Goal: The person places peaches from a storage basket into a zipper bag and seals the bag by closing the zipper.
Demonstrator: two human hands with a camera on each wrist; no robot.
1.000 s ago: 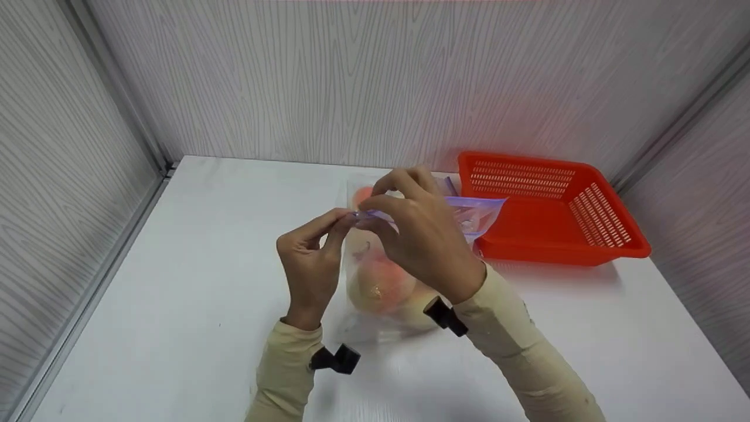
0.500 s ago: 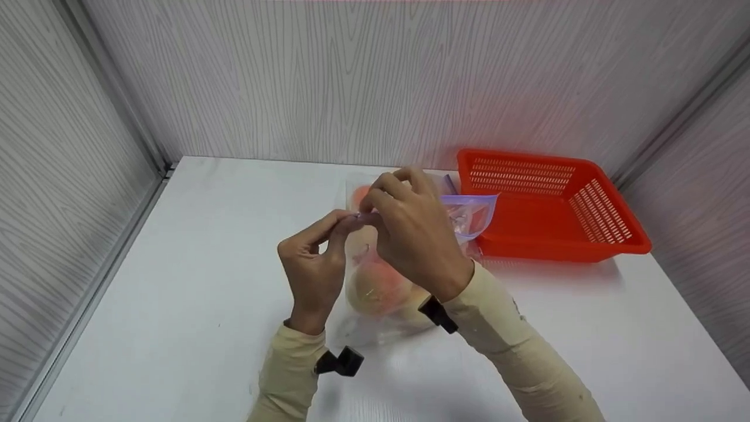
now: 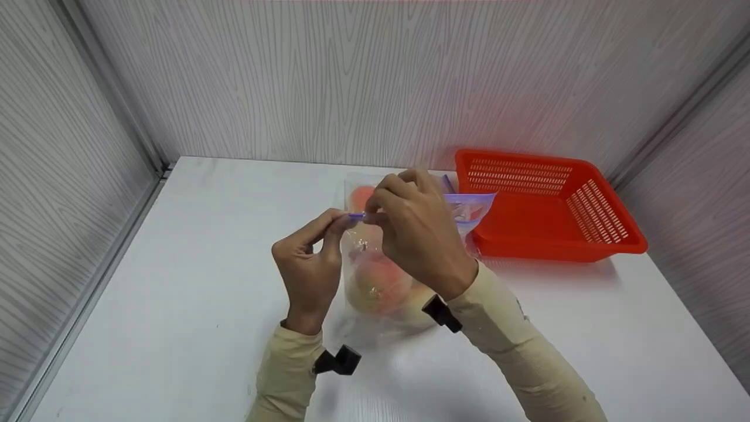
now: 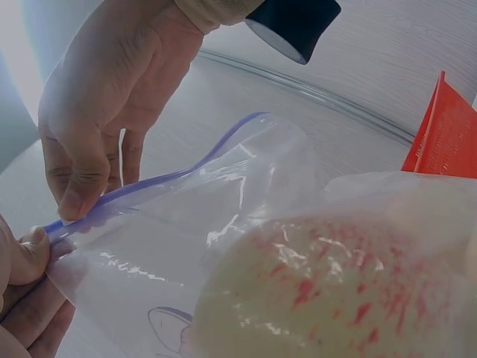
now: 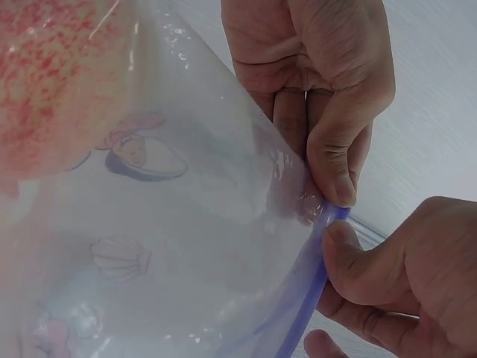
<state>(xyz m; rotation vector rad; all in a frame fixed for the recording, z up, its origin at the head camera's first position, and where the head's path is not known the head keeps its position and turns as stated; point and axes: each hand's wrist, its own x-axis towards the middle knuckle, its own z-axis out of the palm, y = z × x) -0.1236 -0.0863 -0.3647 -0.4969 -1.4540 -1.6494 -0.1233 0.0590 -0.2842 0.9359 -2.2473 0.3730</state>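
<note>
A clear zip bag with a purple zip strip and printed shell pictures hangs from both hands. Round yellow-and-red fruit, peach-like, shows through the plastic. My left hand pinches the bag's top corner between thumb and fingers. Close beside it, my right hand pinches the zip strip, its thumb on the purple edge in the right wrist view. A short piece of strip shows between the two sets of fingertips. Under the hands in the head view, more fruit lies in clear plastic; I cannot tell whether it is a separate bag.
A red plastic basket with slotted walls stands at the back right of the white table. Another purple strip shows beside the basket's left end. Pale wood-grain panels enclose the table at the back and sides.
Both hands stay at the same bag corner. My right hand's fingertips closed up against the left's, then shifted slightly right, showing a bit of purple strip between. The bag's free right end swung slightly left.
</note>
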